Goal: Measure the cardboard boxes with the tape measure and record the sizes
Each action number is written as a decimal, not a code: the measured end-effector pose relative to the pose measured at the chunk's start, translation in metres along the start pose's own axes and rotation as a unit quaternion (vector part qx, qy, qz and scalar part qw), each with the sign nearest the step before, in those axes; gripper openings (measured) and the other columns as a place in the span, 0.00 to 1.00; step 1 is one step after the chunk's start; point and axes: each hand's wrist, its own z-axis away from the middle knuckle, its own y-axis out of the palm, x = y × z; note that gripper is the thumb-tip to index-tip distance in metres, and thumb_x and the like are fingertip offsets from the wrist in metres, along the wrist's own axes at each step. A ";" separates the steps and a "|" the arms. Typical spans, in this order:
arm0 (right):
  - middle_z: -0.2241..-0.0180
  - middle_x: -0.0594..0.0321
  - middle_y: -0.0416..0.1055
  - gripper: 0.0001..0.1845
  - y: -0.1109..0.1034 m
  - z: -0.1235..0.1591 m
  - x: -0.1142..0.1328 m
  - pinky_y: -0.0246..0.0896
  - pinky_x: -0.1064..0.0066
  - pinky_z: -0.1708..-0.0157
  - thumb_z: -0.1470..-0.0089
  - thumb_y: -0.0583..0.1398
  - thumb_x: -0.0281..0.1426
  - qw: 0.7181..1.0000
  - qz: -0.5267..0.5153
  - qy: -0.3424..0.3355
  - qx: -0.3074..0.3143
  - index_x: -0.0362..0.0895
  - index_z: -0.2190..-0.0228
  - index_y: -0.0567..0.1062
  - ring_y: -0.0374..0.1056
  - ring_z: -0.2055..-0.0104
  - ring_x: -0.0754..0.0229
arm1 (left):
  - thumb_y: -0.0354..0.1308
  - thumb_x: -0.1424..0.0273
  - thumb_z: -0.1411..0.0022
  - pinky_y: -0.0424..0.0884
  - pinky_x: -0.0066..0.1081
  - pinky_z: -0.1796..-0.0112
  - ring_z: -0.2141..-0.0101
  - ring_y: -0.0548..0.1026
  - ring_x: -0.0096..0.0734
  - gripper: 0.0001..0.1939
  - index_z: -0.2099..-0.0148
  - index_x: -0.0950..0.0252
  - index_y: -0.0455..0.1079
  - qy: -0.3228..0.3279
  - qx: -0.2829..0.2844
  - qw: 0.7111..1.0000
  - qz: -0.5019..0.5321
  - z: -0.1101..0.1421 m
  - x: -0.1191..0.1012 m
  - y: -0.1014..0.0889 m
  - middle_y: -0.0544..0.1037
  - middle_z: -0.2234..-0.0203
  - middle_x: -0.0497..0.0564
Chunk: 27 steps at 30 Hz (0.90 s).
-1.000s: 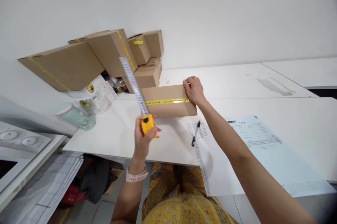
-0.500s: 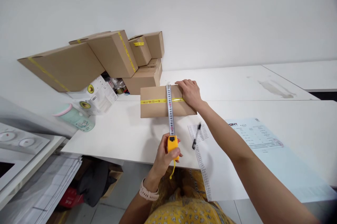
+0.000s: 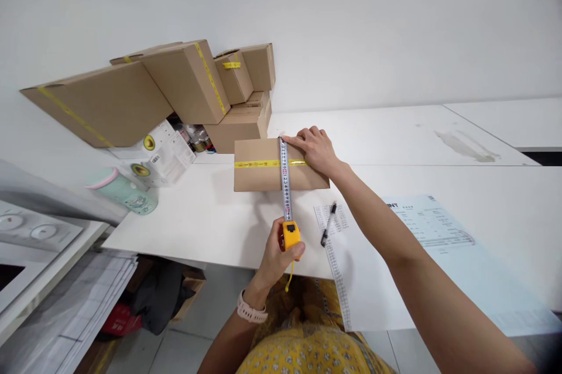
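A flat brown cardboard box (image 3: 257,178) sealed with yellow tape lies on the white table (image 3: 206,222). My left hand (image 3: 276,252) grips a yellow tape measure (image 3: 290,234) at the table's near edge. Its white blade (image 3: 284,178) runs straight across the box top to the far edge. My right hand (image 3: 315,148) rests on the box's right part, with a fingertip pinning the blade's end at the far edge.
Several taped cardboard boxes (image 3: 175,84) are piled against the wall at the back left, above white cartons (image 3: 162,154) and a mint green bottle (image 3: 120,189). A black pen (image 3: 327,225) lies on printed sheets (image 3: 421,245) to the right.
The blade swung from pointing up in the air to lying flat across the box. My right hand shifted from the box's corner to pin the blade's end. My left hand moved right.
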 end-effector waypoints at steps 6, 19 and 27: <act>0.51 0.53 0.70 0.30 0.001 0.001 0.000 0.50 0.55 0.54 0.32 0.45 0.29 1.000 -0.007 0.001 0.004 0.63 0.36 0.67 0.55 0.53 0.46 | 0.70 0.59 0.48 0.74 0.28 0.73 0.69 0.76 0.29 0.31 0.46 0.59 0.62 0.003 0.013 1.000 0.014 -0.005 0.013 -0.005 0.72 0.55 0.53; 0.51 0.55 0.69 0.31 -0.005 0.005 0.005 0.50 0.55 0.53 0.33 0.46 0.25 1.000 -0.007 0.008 0.011 0.63 0.37 0.68 0.55 0.52 0.46 | 0.69 0.58 0.48 0.74 0.27 0.73 0.67 0.78 0.31 0.32 0.45 0.59 0.61 -0.013 0.050 0.999 0.017 -0.002 0.005 -0.012 0.72 0.56 0.53; 0.51 0.53 0.70 0.30 -0.002 0.008 0.002 0.52 0.55 0.53 0.34 0.46 0.27 1.000 -0.026 0.010 0.001 0.60 0.35 0.66 0.56 0.53 0.46 | 0.69 0.57 0.47 0.74 0.28 0.73 0.68 0.78 0.33 0.31 0.44 0.58 0.62 -0.005 0.078 0.994 0.075 0.004 0.007 -0.020 0.73 0.55 0.53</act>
